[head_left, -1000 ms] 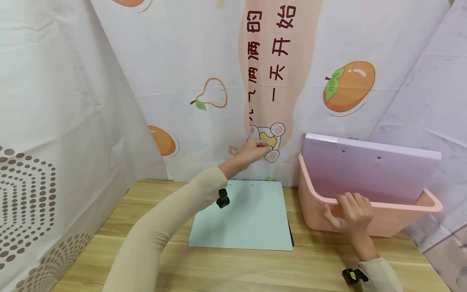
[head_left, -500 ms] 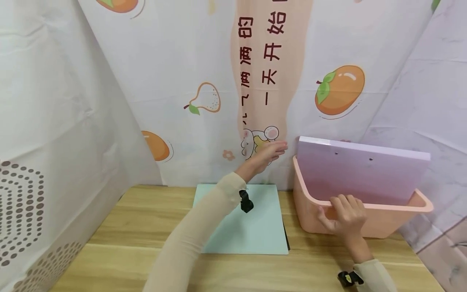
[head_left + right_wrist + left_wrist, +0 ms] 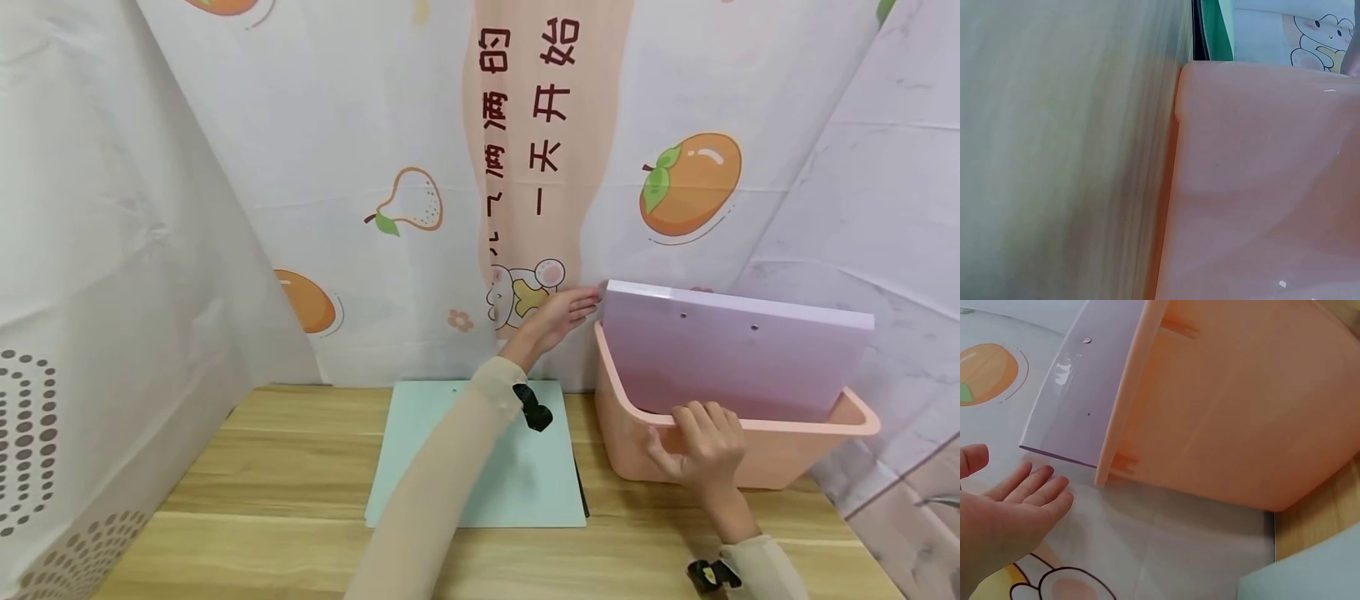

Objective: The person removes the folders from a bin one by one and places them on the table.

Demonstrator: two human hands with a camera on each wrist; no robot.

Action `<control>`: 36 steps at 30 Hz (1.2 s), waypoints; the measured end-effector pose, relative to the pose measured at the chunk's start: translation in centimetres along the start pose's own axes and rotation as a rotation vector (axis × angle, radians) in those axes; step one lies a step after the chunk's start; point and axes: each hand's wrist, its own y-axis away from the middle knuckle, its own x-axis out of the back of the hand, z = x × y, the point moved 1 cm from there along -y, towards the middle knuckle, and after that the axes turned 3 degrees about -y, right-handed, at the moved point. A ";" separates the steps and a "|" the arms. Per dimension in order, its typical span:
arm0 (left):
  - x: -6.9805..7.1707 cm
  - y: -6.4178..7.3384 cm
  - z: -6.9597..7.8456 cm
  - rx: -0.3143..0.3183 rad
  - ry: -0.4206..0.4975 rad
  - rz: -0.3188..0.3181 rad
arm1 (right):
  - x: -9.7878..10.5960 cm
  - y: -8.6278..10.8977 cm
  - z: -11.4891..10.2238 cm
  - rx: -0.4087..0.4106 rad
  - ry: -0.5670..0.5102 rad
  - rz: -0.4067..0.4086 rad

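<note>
A purple folder (image 3: 738, 358) with two metal rivets leans upright in a peach plastic bin (image 3: 633, 437), its top part above the rim. My left hand (image 3: 557, 321) is held out straight-fingered beside the folder's upper left edge. In the left wrist view, that hand's fingertips (image 3: 1060, 482) come close under the corner of the purple folder (image 3: 1085, 394), palm facing it. My right hand (image 3: 705, 446) grips the bin's front rim, fingers over the edge and thumb against the outside. Only the outer wall of the bin (image 3: 1260, 175) fills the right wrist view; the right hand is outside it.
A light teal folder (image 3: 517, 483) lies flat on the wooden table (image 3: 285, 475) under my left forearm, with a dark edge showing below its right side. A printed cloth (image 3: 360, 108) hangs behind the table, and white sheeting (image 3: 112, 208) hangs at the left.
My left hand has moved right to the folder's left edge, its fingers going from bent to straight. The right hand stays on the rim. The head view has shifted slightly.
</note>
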 end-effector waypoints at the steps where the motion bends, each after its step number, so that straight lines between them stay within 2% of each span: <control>1: -0.1 -0.2 -0.1 0.003 0.004 0.000 | 0.0 0.0 0.0 -0.001 0.001 0.000; 8: -0.9 -0.8 0.2 0.024 0.043 -0.005 | -0.1 0.1 -0.1 -0.007 0.001 -0.002; 14: -0.9 -0.9 0.9 0.055 0.111 0.008 | -0.2 0.2 -0.1 -0.011 0.006 -0.001; 17: -0.8 -0.8 1.3 0.074 0.111 0.017 | -0.3 0.2 -0.1 -0.015 0.007 0.002; 21: -0.7 -0.6 1.6 0.089 0.015 0.012 | -0.3 0.2 -0.2 -0.018 0.006 0.008; 27: -1.0 -0.4 1.8 0.054 -0.159 -0.026 | -0.3 0.1 -0.2 -0.022 -0.001 0.014; 31: -1.2 -0.1 1.9 0.035 -0.231 -0.033 | -0.3 0.2 -0.2 -0.026 -0.003 0.011; 36: -1.3 0.2 2.3 0.042 -0.287 -0.038 | -0.3 0.6 0.1 -0.024 0.000 0.005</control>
